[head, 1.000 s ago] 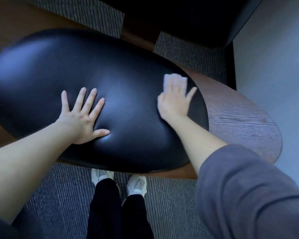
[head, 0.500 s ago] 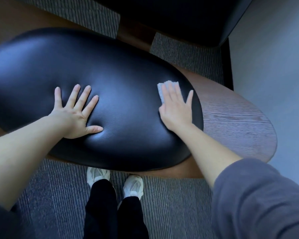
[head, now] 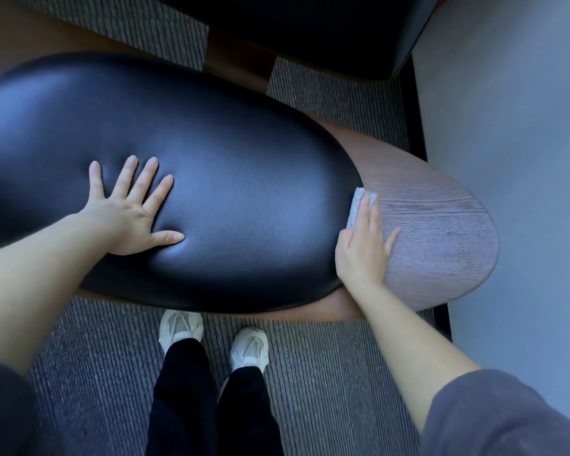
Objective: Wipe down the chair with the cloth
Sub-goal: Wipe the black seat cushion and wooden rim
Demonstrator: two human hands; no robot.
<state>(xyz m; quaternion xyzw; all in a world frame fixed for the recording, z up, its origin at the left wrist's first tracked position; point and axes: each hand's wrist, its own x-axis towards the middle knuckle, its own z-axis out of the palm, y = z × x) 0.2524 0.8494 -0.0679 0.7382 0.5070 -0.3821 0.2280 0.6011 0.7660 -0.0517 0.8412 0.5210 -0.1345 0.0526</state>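
The chair has a wide black leather cushion point(head: 231, 179) on a rounded wooden base point(head: 441, 232) that juts out to the right. My left hand point(head: 129, 212) lies flat on the cushion with fingers spread, denting the leather. My right hand point(head: 364, 245) presses flat on a small white cloth point(head: 357, 205) at the cushion's right edge, where the leather meets the wood. Most of the cloth is hidden under my fingers; only its far end shows.
A second dark seat point(head: 310, 31) with a wooden leg point(head: 237, 60) stands just beyond the chair. A grey wall point(head: 514, 126) runs down the right side. My feet in white shoes point(head: 211, 340) stand on striped grey carpet point(head: 326, 390) below the chair.
My right hand slid the cloth rightward and toward me, from the top of the cushion to its right edge by the wood. My left hand stayed flat on the cushion.
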